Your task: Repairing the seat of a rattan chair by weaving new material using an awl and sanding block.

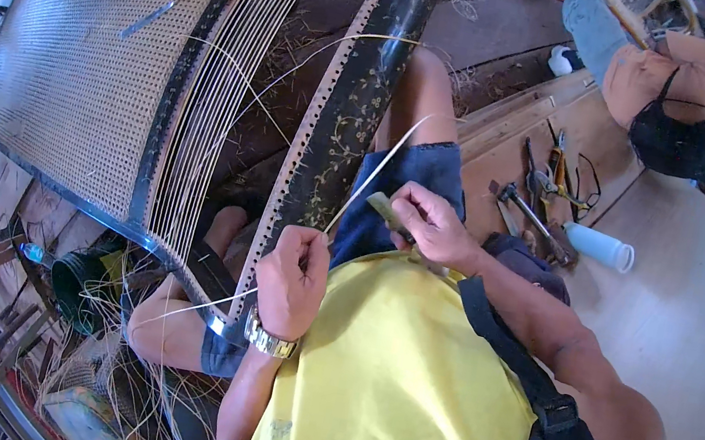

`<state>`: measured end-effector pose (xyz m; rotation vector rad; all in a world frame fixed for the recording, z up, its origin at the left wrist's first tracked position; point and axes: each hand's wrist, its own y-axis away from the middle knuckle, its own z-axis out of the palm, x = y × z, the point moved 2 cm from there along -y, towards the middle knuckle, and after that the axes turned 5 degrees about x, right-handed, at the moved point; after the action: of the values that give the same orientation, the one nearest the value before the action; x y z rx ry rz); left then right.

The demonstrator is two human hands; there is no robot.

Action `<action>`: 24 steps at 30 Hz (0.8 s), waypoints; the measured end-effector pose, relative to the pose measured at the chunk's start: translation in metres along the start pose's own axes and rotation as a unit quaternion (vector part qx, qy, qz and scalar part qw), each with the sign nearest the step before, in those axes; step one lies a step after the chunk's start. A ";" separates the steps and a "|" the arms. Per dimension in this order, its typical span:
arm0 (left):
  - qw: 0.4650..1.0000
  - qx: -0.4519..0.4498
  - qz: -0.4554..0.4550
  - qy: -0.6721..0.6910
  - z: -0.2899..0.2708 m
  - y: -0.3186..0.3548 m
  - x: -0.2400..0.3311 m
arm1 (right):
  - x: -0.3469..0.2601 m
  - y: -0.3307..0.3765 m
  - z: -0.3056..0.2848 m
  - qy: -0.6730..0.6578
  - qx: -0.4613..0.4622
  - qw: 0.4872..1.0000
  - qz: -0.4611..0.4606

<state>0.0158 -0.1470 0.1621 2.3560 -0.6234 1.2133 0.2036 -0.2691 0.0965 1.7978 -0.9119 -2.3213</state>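
Left hand (293, 280) is pinched shut on a thin cane strand (377, 163), right at the black chair frame's (345, 110) row of holes; right hand (427, 224) is curled tight around a small wooden peg (384, 210) just beside it, over the lap

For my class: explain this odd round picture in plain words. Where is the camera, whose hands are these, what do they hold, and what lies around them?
The camera sits on a person's head and looks down, so the wide lens bends the edges. The person wears a yellow shirt. The left hand, with a wristwatch, pinches a thin pale cane strand beside a dark frame rail lined with small holes. The right hand grips a small greenish tool. To the left lies a woven cane panel. On the wooden platform to the right lie a hammer, pliers and a white bottle. Another person sits further off.
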 end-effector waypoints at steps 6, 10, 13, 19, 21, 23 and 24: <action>0.999 0.029 0.031 -0.005 0.017 -0.008 0.000 | -0.020 -0.009 -0.013 0.029 0.075 0.995 0.062; 0.999 0.022 0.022 -0.020 0.023 -0.012 0.002 | -0.050 0.003 -0.004 -0.048 -0.115 0.990 0.062; 0.999 0.017 0.050 -0.008 0.025 -0.013 0.007 | -0.057 0.005 0.005 -0.053 -0.143 0.984 0.090; 0.998 0.007 0.054 -0.022 0.026 -0.012 0.007 | -0.047 -0.005 0.024 -0.102 -0.160 0.971 0.146; 0.998 0.013 0.060 -0.031 0.025 -0.012 0.005 | -0.046 -0.007 0.025 -0.106 -0.152 0.970 0.155; 0.997 0.003 0.063 -0.036 0.025 -0.012 0.004 | -0.048 -0.005 0.023 -0.103 -0.123 0.971 0.177; 0.997 0.008 0.073 -0.034 0.025 -0.011 0.004 | -0.051 -0.003 0.024 -0.113 -0.133 0.970 0.166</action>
<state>0.0404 -0.1525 0.1507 2.4101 -0.8234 1.2059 0.1992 -0.2366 0.1418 1.1950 -0.8054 -2.3239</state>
